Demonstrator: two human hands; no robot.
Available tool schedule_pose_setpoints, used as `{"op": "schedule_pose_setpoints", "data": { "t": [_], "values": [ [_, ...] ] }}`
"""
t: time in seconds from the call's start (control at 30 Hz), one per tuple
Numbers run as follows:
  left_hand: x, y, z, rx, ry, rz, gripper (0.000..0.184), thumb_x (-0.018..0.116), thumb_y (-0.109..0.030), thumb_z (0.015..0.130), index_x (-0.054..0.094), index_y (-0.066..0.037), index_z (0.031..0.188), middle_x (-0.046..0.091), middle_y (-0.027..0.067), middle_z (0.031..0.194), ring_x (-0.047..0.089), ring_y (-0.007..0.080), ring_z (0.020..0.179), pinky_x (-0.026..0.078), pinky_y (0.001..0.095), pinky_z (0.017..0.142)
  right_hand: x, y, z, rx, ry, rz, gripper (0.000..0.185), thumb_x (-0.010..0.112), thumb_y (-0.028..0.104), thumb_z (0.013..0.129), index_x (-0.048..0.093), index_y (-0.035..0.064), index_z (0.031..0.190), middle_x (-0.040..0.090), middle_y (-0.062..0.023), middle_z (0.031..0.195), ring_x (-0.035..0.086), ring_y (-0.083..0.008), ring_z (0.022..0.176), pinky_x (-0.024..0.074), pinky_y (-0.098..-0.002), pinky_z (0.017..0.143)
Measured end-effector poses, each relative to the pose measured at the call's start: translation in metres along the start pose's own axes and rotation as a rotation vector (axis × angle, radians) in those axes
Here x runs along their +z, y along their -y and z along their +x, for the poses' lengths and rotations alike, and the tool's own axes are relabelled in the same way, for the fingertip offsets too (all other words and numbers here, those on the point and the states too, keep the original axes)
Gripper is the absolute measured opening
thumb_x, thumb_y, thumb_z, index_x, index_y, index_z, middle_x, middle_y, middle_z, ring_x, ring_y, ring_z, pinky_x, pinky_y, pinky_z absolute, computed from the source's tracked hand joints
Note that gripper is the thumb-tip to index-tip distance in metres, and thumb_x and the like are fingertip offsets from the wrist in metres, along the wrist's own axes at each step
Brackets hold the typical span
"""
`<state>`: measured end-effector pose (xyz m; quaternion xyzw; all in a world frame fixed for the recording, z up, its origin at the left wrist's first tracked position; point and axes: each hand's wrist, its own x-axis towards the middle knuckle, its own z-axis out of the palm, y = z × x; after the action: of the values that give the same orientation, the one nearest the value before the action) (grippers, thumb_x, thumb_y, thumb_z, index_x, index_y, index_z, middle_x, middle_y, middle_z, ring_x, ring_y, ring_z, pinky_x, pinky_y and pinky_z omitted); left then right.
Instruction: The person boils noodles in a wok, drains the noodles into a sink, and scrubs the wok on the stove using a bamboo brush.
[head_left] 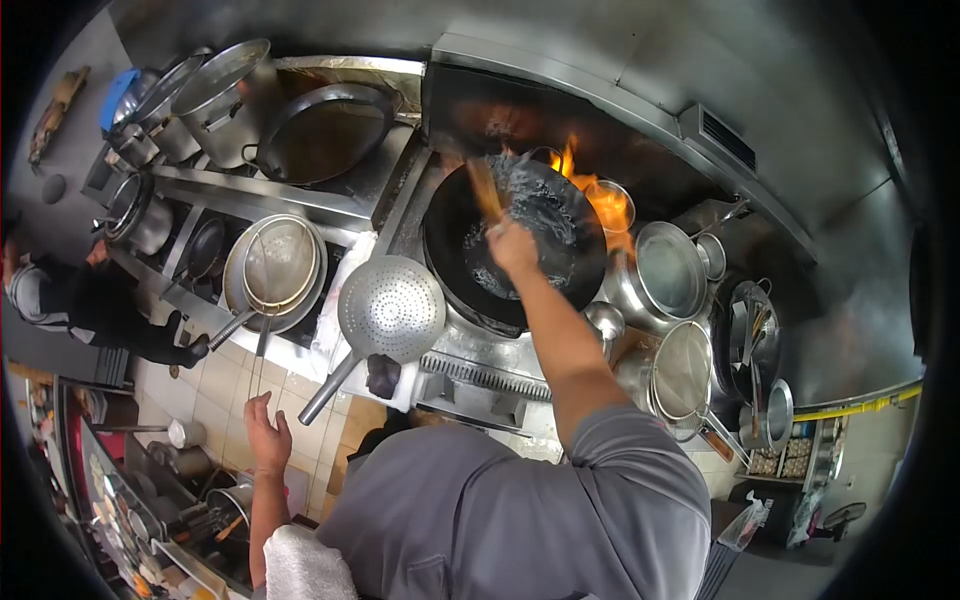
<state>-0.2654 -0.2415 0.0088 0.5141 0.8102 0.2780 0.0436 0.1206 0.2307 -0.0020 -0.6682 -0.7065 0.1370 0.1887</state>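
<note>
Inside the large black wok (450,235), my right hand (512,246) is closed round a wooden-coloured brush (486,190), blurred by motion. Splashing water (545,215) lies in the wok, and orange flames (608,205) rise along its right rim. My left hand (268,433) hangs at the lower left, away from the wok, fingers apart and holding nothing. Above it and to the right, a perforated ladle (392,308) rests beside the wok, its handle pointing toward me.
Stacked strainers in a pan (275,262) sit on the left stove. Metal bowls (670,270) and a mesh strainer (682,370) stand right of the wok. Tall pots (225,105) line the back left. Another person (110,310) is at the far left.
</note>
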Motion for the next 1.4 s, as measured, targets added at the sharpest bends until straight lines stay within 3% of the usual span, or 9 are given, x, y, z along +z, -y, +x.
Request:
{"op": "schedule_pose_setpoints", "data": {
  "t": [0.1,0.3,0.37,0.57,0.63,0.77,1.03,1.17,1.4],
  "values": [
    [-0.025,-0.045,0.037,0.130,-0.023,0.028,0.046,0.067,0.007,0.084,0.058,0.000,0.128,0.059,0.0229,0.120,0.057,0.0449,0.113,0.047,0.0503,0.100,-0.025,0.012,-0.051,-0.207,0.204,-0.047,0.051,0.064,0.037,0.095,0.062,0.0182,0.143,0.075,-0.0253,0.108,0.071,-0.0465,0.104,0.0562,-0.0543,0.096],
    [-0.029,-0.097,0.103,0.413,0.105,-0.031,0.042,0.068,0.006,0.082,0.062,-0.002,0.123,0.061,0.0222,0.118,0.060,0.0429,0.112,0.049,0.0484,0.099,-0.012,0.014,0.023,0.035,0.003,0.040,0.047,0.064,0.036,0.094,0.067,0.0179,0.137,0.074,-0.0261,0.109,0.072,-0.0454,0.103,0.0573,-0.0547,0.094],
    [-0.018,-0.103,0.099,0.478,0.081,-0.074,0.042,0.069,0.006,0.081,0.064,-0.001,0.122,0.062,0.0208,0.118,0.062,0.0411,0.111,0.052,0.0457,0.097,0.001,0.008,-0.016,-0.180,0.141,-0.016,0.050,0.064,0.037,0.094,0.065,0.0179,0.140,0.074,-0.0249,0.114,0.071,-0.0476,0.104,0.0570,-0.0523,0.097],
    [-0.021,-0.128,0.109,0.518,0.143,-0.141,0.041,0.070,0.004,0.083,0.064,-0.001,0.123,0.063,0.0204,0.118,0.063,0.0402,0.112,0.053,0.0456,0.097,-0.018,0.009,0.023,0.158,-0.007,0.168,0.054,0.069,0.040,0.092,0.063,0.0223,0.143,0.073,-0.0272,0.116,0.069,-0.0456,0.111,0.0526,-0.0519,0.104],
    [-0.016,-0.124,0.085,0.487,0.161,-0.152,0.041,0.070,0.003,0.083,0.065,-0.002,0.123,0.063,0.0208,0.119,0.063,0.0408,0.114,0.053,0.0453,0.097,-0.002,0.016,-0.016,-0.092,0.167,0.032,0.053,0.069,0.039,0.092,0.064,0.0212,0.142,0.073,-0.0267,0.115,0.069,-0.0462,0.111,0.0533,-0.0533,0.102],
    [-0.016,-0.119,0.082,0.440,0.167,-0.159,0.042,0.072,0.001,0.083,0.064,-0.002,0.124,0.062,0.0212,0.120,0.063,0.0411,0.113,0.053,0.0456,0.097,-0.024,-0.011,0.030,0.133,-0.048,0.157,0.052,0.070,0.038,0.091,0.064,0.0221,0.140,0.073,-0.0275,0.113,0.070,-0.0472,0.109,0.0537,-0.0550,0.101],
    [-0.019,-0.121,0.105,0.516,0.166,-0.184,0.042,0.071,0.002,0.084,0.064,-0.002,0.125,0.061,0.0210,0.120,0.063,0.0408,0.110,0.054,0.0443,0.095,-0.012,0.008,0.024,0.154,-0.049,0.162,0.053,0.068,0.036,0.093,0.062,0.0205,0.143,0.075,-0.0227,0.114,0.071,-0.0442,0.108,0.0571,-0.0523,0.097],
    [0.001,-0.127,0.105,0.556,0.242,-0.205,0.041,0.071,0.002,0.083,0.064,-0.002,0.123,0.062,0.0205,0.120,0.063,0.0403,0.110,0.054,0.0440,0.095,-0.010,0.048,-0.052,-0.048,0.217,0.093,0.055,0.069,0.037,0.091,0.062,0.0234,0.144,0.073,-0.0260,0.116,0.069,-0.0465,0.110,0.0550,-0.0540,0.100],
    [0.027,-0.164,0.121,0.733,0.369,-0.244,0.037,0.073,0.000,0.082,0.067,-0.002,0.118,0.064,0.0193,0.117,0.065,0.0387,0.109,0.055,0.0442,0.094,0.004,0.024,0.015,-0.001,0.020,0.064,0.043,0.065,0.033,0.094,0.066,0.0219,0.135,0.076,-0.0231,0.108,0.073,-0.0449,0.102,0.0581,-0.0541,0.093]
  ]
}}
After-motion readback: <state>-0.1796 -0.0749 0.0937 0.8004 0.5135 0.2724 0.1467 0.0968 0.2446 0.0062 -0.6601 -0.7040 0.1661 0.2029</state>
